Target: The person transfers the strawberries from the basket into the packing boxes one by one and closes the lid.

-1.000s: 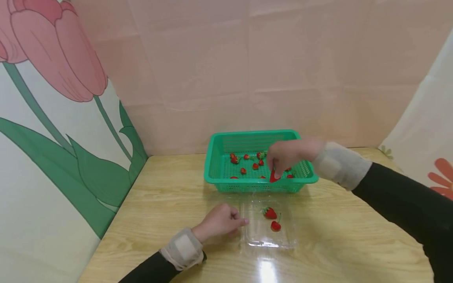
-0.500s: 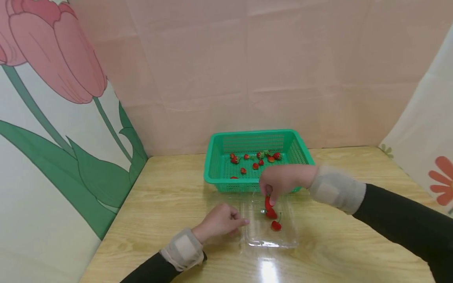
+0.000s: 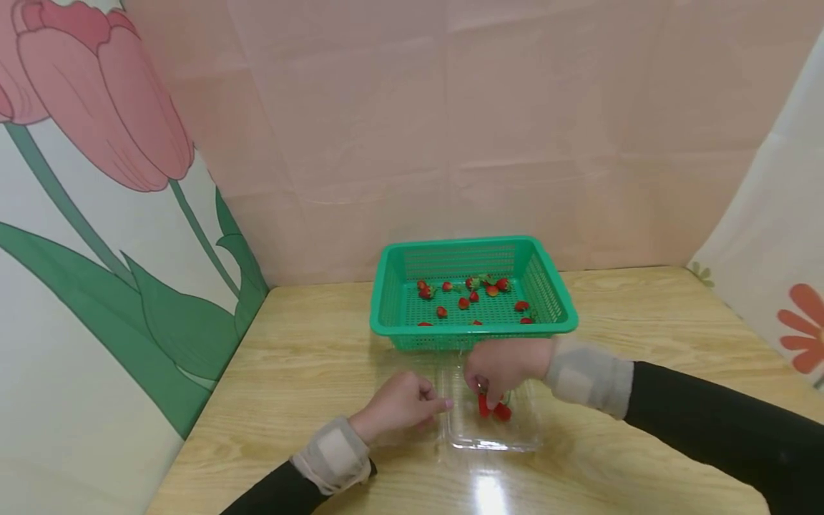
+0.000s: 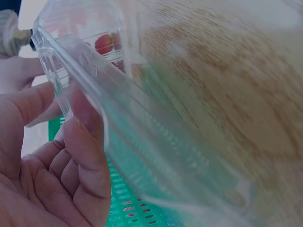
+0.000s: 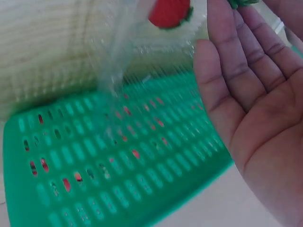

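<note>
My right hand (image 3: pixel 505 365) pinches a red strawberry (image 3: pixel 483 405) low inside a clear plastic clamshell box (image 3: pixel 492 446). In the right wrist view, green leaves (image 5: pixel 242 3) show at its fingertips, and another strawberry (image 5: pixel 169 13) lies in the box. Close beside the held one is a small red fruit (image 3: pixel 503 412), partly covered by the hand. Thumb and index finger of my left hand (image 3: pixel 402 404) pinch the box's left edge; the left wrist view shows the clear plastic rim (image 4: pixel 78 71) between them, with red fruit (image 4: pixel 104 43) behind the plastic.
Just behind the box stands a green slotted basket (image 3: pixel 473 330), with several strawberries (image 3: pixel 463 303) scattered over its floor. Both stand on a wood-grain table (image 3: pixel 309 336). A pink cloth backdrop (image 3: pixel 412 143) rises behind, and a tulip-printed sheet (image 3: pixel 103 336) borders the left.
My right hand has carried the strawberry from over the basket's front edge toward me and down into the clear box. My left hand has stayed at the box's edge.
</note>
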### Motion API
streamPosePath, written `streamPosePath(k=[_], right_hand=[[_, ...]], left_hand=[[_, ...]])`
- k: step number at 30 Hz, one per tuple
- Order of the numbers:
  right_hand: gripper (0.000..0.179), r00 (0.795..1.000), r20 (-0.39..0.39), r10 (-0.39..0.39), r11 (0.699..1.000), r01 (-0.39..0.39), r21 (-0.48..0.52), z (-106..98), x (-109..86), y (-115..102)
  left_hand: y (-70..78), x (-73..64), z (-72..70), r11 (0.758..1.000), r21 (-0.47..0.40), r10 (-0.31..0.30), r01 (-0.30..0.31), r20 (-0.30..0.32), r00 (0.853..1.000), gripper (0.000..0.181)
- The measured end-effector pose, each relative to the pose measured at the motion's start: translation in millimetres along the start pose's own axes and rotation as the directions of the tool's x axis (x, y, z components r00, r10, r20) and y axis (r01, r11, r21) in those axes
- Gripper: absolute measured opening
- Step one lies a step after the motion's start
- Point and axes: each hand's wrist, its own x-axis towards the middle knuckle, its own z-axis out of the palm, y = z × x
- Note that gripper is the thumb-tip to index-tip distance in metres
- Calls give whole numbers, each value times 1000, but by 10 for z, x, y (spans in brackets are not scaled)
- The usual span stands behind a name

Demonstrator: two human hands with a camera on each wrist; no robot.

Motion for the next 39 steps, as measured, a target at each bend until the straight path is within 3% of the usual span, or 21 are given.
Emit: streamPosePath(k=[9,24,32,39], right_hand=[[20,1000,-18,9,1000,-9,-26,131,41,-11],[18,1000,-19,-15,996,13,-84,150,68,-34],[18,1000,-19,9,998,-10,-63,99,36,-60],[19,1000,-9,18,999,-19,-45,-89,-38,-70]], left_hand=[[3,-1,16,1000,-8,10,-10,1,1000,39],[46,-14,3,1000,-21,-9,9,-1,1000,38],[31,-11,17,1000,-12,-8,8,-1,1000,38],[22,-12,23,1000,-4,1,-1,-4,1000,38]])
